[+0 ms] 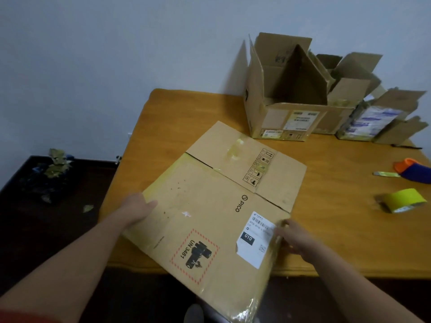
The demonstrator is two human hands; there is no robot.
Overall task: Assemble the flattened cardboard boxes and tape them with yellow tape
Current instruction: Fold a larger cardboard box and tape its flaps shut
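Lighting: dim, even, cool. Soft shadow is cast left of the open box (286,108) onto the wall (116,54). The far-right boxes (377,120) are blurred; edges are bent by wide-angle distortion.

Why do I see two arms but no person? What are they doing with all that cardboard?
There is no machine here. A person wears a camera on the head, so you look down along their own arms. The left hand and the right hand hold a flat cardboard box by its two side edges, over the wooden table. At the back stand open boxes, already folded into shape. On the right lie a roll of yellow tape and an orange and blue tape dispenser.
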